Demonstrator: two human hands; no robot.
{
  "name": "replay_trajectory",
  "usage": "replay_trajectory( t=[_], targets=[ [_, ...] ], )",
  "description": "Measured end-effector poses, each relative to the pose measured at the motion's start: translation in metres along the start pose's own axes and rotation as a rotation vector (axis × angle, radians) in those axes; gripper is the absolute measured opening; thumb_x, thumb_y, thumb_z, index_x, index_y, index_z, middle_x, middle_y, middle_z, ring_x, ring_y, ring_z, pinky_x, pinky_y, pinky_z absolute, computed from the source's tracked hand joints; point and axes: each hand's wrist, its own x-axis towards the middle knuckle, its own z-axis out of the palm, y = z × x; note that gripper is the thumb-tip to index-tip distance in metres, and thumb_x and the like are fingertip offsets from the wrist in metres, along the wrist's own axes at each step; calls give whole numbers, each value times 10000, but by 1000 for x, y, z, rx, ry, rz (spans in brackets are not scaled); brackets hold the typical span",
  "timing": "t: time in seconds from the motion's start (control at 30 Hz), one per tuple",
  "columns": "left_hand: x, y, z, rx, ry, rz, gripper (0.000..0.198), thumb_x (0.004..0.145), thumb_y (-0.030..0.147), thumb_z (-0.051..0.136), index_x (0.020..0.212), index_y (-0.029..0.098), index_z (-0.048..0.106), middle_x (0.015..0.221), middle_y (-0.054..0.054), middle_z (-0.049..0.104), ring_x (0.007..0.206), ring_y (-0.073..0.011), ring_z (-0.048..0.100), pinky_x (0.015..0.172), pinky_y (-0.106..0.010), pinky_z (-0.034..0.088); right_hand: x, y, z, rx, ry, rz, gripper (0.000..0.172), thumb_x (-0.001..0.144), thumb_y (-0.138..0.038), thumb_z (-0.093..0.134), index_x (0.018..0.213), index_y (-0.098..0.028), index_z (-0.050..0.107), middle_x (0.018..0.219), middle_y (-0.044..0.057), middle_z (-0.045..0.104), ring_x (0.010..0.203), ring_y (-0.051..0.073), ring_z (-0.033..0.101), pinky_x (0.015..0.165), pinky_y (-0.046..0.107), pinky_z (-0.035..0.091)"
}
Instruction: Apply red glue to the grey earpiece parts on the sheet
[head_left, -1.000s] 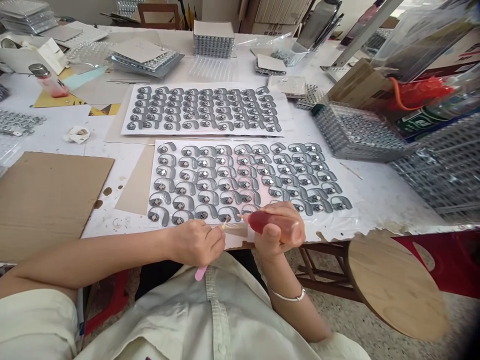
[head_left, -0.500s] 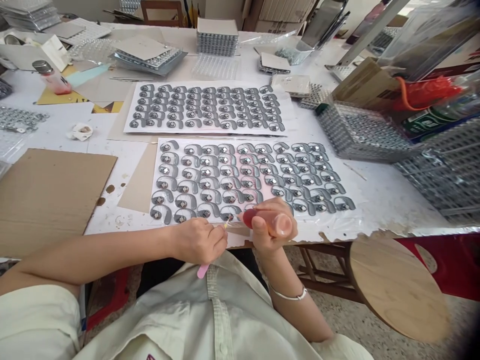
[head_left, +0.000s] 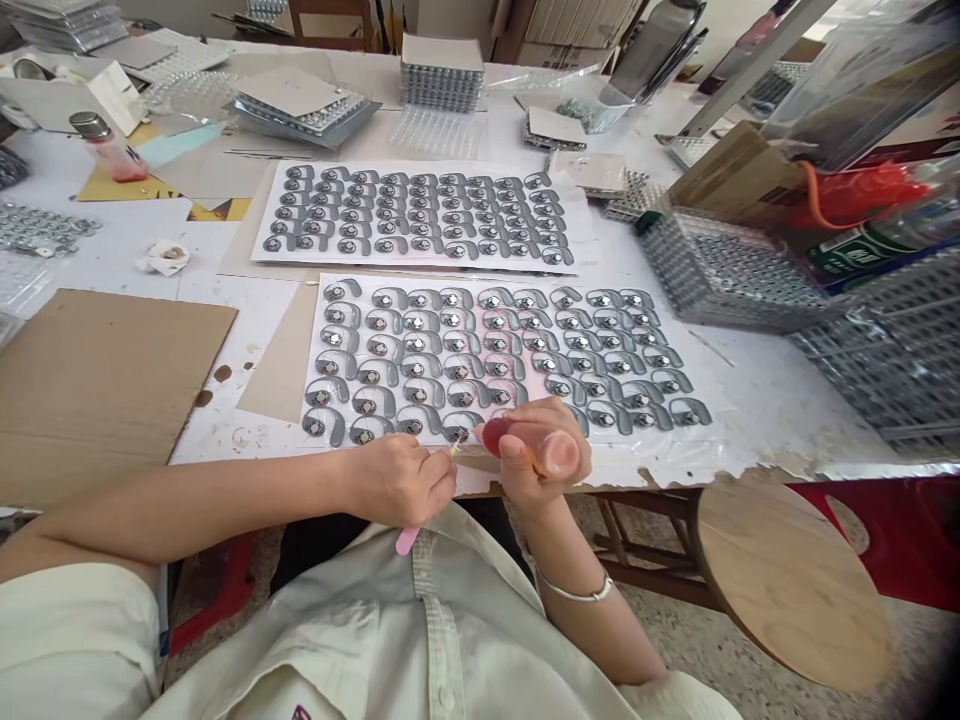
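Observation:
My left hand [head_left: 397,480] is closed round a slim tool [head_left: 407,541] with a flat pink end, its yellowish, pointed tip showing past my fingers. That tip is at a grey hook-shaped piece [head_left: 463,424] in the front row of the near sheet; whether it touches cannot be told. In my right hand [head_left: 551,450] is a small squeeze bottle [head_left: 536,447] of reddish liquid, tilted with its base toward me and its nozzle near the same piece. The near white sheet [head_left: 352,385] carries several rows of these grey pieces with round, shiny centres. My right hand covers some of them.
A second sheet [head_left: 266,245] of similar pieces lies behind. Brown cardboard [head_left: 97,390] is at left, with a capped bottle [head_left: 112,155] beyond it. Stacked clear trays [head_left: 720,270] crowd the right. A round wooden stool [head_left: 795,590] stands below the table edge.
The whole view has shifted very slightly. Both hands keep nearly the same place and hold, with the tool tip and nozzle still by the same front-row piece.

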Motion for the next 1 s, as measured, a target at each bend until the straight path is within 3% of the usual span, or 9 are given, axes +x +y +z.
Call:
replay_trajectory(
  t=[0.73,1.0],
  targets=[
    [2,-2,-2,-39,-21,-19,159,850,141,485,763,97,611,749,-99,661,508,-118,552,392,-225,392,4,-6,-6,-10,-21,7,153,825,-301,618,781,-172,550,639,12,565,576,137,487,504,292,400],
    [0,-12,-1,-200,-24,-133,192,903,190,471,755,126,574,664,-33,617,452,-93,505,381,-218,373,3,-6,-5,-36,-19,-15,176,821,-332,623,780,-174,558,649,14,579,588,136,491,511,297,414]
  ],
)
